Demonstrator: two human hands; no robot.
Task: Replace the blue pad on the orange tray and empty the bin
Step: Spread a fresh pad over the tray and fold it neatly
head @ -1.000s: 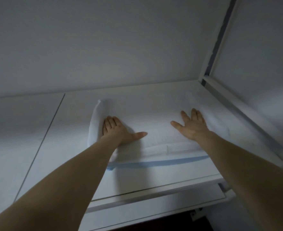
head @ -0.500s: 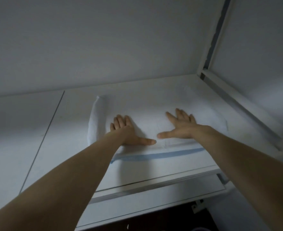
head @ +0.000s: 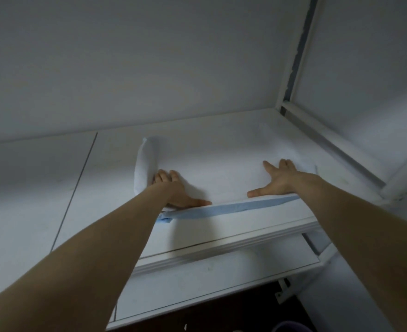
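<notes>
Through the head camera I see both bare arms reaching forward over a flat white cabinet top (head: 97, 212) that meets a plain pale wall (head: 149, 68).

On that top lies the soft white sheet pad with a blue backing (head: 221, 173), spread out sideways. Its near edge is turned up, so the backing shows as a long blue strip (head: 233, 208) running between the two wrists. The pad's left end curls up into a loose roll (head: 145, 164).

My left hand (head: 173, 190) lies flat on the left part of the pad, just beside that roll, palm down, fingers straight and thumb pointing right along the near edge; it grips nothing. My right hand (head: 279, 180) lies flat on the right part of the pad, fingers spread forward and thumb pointing left; it also only presses and holds nothing. The two thumbs point toward each other, well apart.

At the right a white metal frame post (head: 295, 51) rises at the corner. Below the cabinet top a small white bracket (head: 282, 292) shows against a dark floor, and a purple rounded rim (head: 291, 327) sits at the bottom edge; I cannot tell what it belongs to.
</notes>
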